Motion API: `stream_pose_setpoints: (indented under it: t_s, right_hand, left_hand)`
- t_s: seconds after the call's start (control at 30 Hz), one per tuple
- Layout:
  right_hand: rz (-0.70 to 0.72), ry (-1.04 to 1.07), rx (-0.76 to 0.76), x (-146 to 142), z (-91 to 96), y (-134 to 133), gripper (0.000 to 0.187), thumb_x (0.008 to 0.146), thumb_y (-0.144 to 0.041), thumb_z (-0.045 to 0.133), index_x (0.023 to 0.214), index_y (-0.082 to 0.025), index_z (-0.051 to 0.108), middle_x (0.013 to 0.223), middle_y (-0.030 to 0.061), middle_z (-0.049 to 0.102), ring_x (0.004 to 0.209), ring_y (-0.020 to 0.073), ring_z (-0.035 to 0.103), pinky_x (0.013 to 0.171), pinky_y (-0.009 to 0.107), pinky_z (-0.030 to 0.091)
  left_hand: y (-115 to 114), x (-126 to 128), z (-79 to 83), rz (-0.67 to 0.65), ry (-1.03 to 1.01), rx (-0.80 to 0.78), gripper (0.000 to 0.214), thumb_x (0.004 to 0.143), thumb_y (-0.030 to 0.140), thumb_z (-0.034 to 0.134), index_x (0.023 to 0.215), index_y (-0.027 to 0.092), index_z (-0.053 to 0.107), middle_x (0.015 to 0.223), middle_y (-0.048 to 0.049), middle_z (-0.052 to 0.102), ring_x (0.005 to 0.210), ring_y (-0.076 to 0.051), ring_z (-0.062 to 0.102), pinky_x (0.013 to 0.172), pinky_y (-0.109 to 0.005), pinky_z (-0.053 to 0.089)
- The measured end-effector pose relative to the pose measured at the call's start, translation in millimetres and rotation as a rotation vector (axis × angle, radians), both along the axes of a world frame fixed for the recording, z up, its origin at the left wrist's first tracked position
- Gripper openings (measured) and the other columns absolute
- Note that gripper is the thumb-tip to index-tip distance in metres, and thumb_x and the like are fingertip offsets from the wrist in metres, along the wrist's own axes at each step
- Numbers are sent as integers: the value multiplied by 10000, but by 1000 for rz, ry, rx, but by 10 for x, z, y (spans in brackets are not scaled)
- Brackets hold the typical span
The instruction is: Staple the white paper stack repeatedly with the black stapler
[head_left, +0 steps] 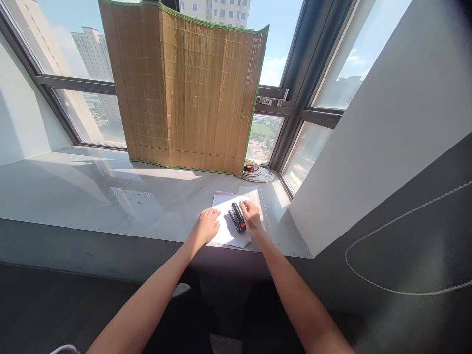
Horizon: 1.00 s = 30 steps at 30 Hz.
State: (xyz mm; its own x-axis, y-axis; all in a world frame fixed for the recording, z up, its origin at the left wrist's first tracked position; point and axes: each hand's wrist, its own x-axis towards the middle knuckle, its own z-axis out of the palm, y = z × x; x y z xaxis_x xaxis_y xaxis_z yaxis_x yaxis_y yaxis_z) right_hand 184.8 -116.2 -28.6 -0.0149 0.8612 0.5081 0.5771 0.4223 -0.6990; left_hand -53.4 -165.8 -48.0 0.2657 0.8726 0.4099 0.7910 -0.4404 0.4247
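On the sill lie white sheets of paper point(223, 237), and on them a black stapler point(237, 217) with a red part at its near end. My left hand point(207, 226) rests at the paper's left edge, fingers stretched out over it. Just right of the stapler is my right hand point(252, 215), its fingers curled and the fingertips pressed together near the stapler's far end. Whatever those fingertips hold, if anything, is too small to make out. I cannot tell whether they touch the stapler.
A bamboo mat point(191, 93) with green edging stands against the window behind the paper. Stacked plates point(261, 175) sit at its lower right corner. A white wall point(354, 132) slants up on the right, with a beaded cord point(387, 293) hanging beside it.
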Motion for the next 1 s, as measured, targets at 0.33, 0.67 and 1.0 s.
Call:
stream_pose_setpoints:
  t_s: [0.33, 0.67, 1.0]
  right_hand:
    - [-24, -82, -46, 49, -86, -480, 333, 823, -214, 743, 1151, -218, 796, 1121, 120, 819, 1031, 297, 739, 896, 374, 561]
    - [-125, 281, -89, 142, -47, -407, 332, 861, -393, 679, 1088, -220, 848, 1172, 105, 826, 1001, 255, 727, 921, 378, 579]
    - [-221, 425, -232, 203, 8, -509, 585, 930, -689, 545, 681, -197, 740, 480, -36, 481, 478, 154, 454, 510, 287, 362]
  left_hand:
    - [-82, 41, 152, 45, 154, 18, 395, 1008, 205, 532, 1358, 180, 714, 1366, -183, 717, 1300, -370, 659, 1140, -530, 529]
    - [-78, 50, 204, 96, 212, 9, 297, 1017, 320, 617, 1265, 183, 702, 1289, -166, 719, 1223, -355, 671, 1068, -503, 548]
    - [35, -79, 188, 41, -107, -159, 485, 927, 428, 720, 1360, 215, 676, 1387, -183, 691, 1306, -391, 645, 1140, -548, 515]
